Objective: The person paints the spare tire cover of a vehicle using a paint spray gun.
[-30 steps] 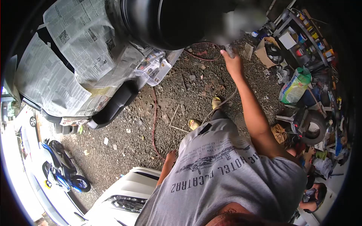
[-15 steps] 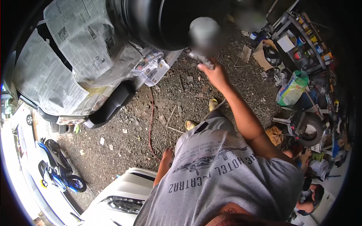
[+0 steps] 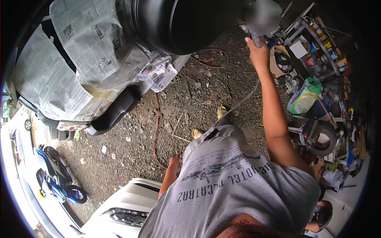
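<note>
My right hand (image 3: 259, 51) is wrapped round the handle of a spray gun (image 3: 254, 36), out at the end of my stretched arm. The gun's round pale cup (image 3: 263, 16) looks blurred. From the hand a grey hose (image 3: 244, 99) runs down towards my legs. To the left of the gun, and apart from it, stands a glossy black vehicle panel (image 3: 178, 27). My left hand (image 3: 174, 160) hangs low beside my body, above the gravel; its fingers are too small and foreshortened to read.
Newspaper (image 3: 87, 43) covers the vehicle at upper left. A red hose (image 3: 157, 127) lies on the gravel (image 3: 131, 119). A white car (image 3: 123, 206) stands close by my left side, a motorcycle (image 3: 59, 174) further left. On the right are a cluttered shelf (image 3: 313, 43), a tyre (image 3: 323, 137) and a person (image 3: 322, 214).
My right hand has swung up and to the right with the spray gun, away from the black panel. The grey hose now shows more of its length. My left hand has barely moved.
</note>
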Demonstrator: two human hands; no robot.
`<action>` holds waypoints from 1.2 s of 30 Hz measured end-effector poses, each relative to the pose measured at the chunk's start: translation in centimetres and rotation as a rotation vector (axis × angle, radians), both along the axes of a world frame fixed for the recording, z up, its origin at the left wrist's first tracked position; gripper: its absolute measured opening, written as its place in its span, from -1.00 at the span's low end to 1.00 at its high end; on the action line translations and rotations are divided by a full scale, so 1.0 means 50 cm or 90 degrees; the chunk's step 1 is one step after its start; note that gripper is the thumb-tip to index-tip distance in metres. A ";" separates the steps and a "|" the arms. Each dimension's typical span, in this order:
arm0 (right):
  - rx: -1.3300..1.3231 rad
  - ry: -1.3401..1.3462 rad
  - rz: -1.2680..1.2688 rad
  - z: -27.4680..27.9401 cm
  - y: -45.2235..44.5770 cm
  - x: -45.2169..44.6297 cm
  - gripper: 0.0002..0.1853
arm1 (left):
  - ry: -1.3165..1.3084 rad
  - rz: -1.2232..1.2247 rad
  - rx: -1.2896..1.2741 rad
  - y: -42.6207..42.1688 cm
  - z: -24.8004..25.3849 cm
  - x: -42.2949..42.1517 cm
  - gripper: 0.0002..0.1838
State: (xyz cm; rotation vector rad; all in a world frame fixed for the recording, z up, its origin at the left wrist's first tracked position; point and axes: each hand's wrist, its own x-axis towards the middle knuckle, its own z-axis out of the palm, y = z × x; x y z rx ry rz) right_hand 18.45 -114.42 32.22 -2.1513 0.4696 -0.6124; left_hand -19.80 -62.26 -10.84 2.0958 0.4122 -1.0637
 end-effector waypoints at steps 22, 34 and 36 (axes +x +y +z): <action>0.071 -0.089 0.110 0.068 0.070 0.004 -0.60 | -0.186 -0.277 0.054 0.020 -0.017 -0.009 -0.60; 0.037 -0.057 0.086 0.142 0.043 -0.004 -0.51 | -0.071 0.052 -0.079 0.010 0.020 -0.003 -0.48; -0.013 -0.096 0.155 0.144 0.103 -0.039 -0.52 | -0.113 0.015 -0.079 0.010 0.011 0.008 -0.49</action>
